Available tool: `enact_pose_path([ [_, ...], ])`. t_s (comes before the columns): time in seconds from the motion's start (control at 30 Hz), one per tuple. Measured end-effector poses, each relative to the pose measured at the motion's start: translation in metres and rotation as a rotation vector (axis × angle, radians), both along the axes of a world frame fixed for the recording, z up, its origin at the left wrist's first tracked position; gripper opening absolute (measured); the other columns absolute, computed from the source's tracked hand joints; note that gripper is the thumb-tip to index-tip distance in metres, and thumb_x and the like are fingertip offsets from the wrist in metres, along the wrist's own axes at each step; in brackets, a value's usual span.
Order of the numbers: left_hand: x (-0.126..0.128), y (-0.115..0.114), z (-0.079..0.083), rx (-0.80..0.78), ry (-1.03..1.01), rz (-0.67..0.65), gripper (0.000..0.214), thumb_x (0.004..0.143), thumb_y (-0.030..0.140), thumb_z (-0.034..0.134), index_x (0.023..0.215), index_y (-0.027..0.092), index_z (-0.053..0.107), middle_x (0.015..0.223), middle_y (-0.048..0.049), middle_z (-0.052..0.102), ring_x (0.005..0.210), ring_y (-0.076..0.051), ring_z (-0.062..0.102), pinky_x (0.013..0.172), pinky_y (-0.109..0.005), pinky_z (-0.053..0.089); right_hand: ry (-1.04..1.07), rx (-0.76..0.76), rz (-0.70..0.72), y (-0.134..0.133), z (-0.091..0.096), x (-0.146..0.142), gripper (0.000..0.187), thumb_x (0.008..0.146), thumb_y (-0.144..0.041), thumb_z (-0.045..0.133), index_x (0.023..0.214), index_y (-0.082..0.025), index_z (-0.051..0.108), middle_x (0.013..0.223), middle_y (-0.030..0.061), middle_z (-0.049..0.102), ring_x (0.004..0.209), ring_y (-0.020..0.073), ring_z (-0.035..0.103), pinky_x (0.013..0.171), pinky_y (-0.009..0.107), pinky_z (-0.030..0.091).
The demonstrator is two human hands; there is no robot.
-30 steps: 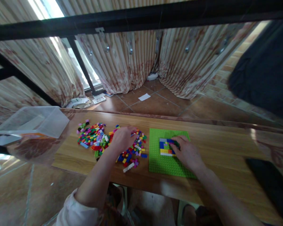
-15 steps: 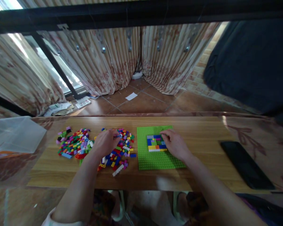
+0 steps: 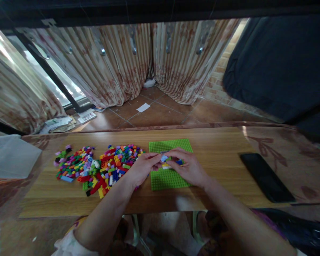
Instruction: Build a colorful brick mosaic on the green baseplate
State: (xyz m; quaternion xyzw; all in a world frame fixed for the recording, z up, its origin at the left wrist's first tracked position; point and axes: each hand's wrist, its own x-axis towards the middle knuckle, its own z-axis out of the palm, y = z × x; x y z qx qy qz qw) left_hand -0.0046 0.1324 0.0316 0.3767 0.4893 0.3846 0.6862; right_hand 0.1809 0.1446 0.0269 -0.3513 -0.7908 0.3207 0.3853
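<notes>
Head cam: both hands meet over the plate, fingertips nr each other.
L hand (image 3: 140, 170): thumb + fingers pinched nearly closed on L side of lt-blue brick (image 3: 164, 158).
R hand (image 3: 186, 168): thumb & index slightly parted at R side of same brick; can't tell if they grip it.
Lt-blue brick: btwn the two hands' fingertips, in front of the built bricks; can't tell if it touches them.
Built bricks (image 3: 179, 162): on green plate, mostly hidden by hands; blue, yellow, white bits show.
Green plate (image 3: 160, 183): flat on wood board (image 3: 215, 142), R of the piles.
Big pile (image 3: 117, 161): loose mixed-colour bricks, just L of plate, partly behind L hand/forearm.
Small pile (image 3: 76, 161): smaller pcs, further L, running into big pile.
Blk phone (image 3: 266, 177): lying flat, R end of board.
Clear bin (image 3: 12, 156): far L, cut off by frame edge.
</notes>
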Motion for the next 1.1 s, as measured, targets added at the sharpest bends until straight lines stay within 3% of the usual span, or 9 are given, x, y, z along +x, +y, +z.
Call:
enact_pose_path([
  [0.23,0.004,0.0,0.0,-0.029,0.017,-0.029,0.038,0.065,0.049,0.074,0.069,0.012,0.065,0.063,-0.001,0.061,0.057,-0.008,0.051,0.057,-0.022,0.036,-0.146,0.06,-0.002,0.002,-0.002,0.004,0.018,0.091,-0.025,0.054,0.103,-0.026,0.067,0.097,0.0033,0.067,0.091,0.0154,0.062,0.082,0.03,0.049],
  [0.47,0.005,0.005,-0.005,0.123,0.243,-0.042,0.028,0.075,0.039,0.062,0.082,0.013,0.07,0.064,0.0011,0.059,0.054,-0.008,0.047,0.052,-0.021,0.033,-0.301,-0.087,-0.221,0.023,0.001,0.036,0.013,0.085,-0.024,0.06,0.091,-0.021,0.071,0.088,0.0036,0.067,0.078,0.0155,0.061,0.074,0.03,0.047],
  [0.57,0.005,0.006,-0.008,0.201,0.377,-0.071,0.025,0.076,0.034,0.059,0.085,0.014,0.071,0.06,0.003,0.058,0.052,-0.008,0.044,0.051,-0.021,0.032,-0.357,-0.122,-0.219,0.027,-0.002,0.038,0.013,0.082,-0.023,0.062,0.09,-0.021,0.073,0.087,0.0031,0.067,0.076,0.0152,0.061,0.072,0.029,0.046],
  [0.8,0.007,0.005,-0.013,0.397,0.591,-0.153,0.024,0.079,0.026,0.054,0.092,0.017,0.072,0.08,-0.0016,0.07,0.071,-0.015,0.059,0.068,-0.025,0.044,-0.43,-0.077,-0.155,0.026,-0.012,0.027,0.014,0.083,-0.024,0.063,0.093,-0.022,0.073,0.09,0.0041,0.064,0.085,0.017,0.06,0.079,0.03,0.046],
  [1.1,0.006,0.003,-0.02,0.475,0.657,-0.222,0.029,0.084,0.027,0.051,0.103,0.017,0.07,0.09,-0.0039,0.073,0.078,-0.017,0.064,0.076,-0.029,0.049,-0.441,-0.098,-0.204,0.026,-0.017,0.022,0.014,0.082,-0.022,0.064,0.092,-0.021,0.073,0.092,0.0048,0.063,0.084,0.0174,0.061,0.079,0.031,0.046],
])
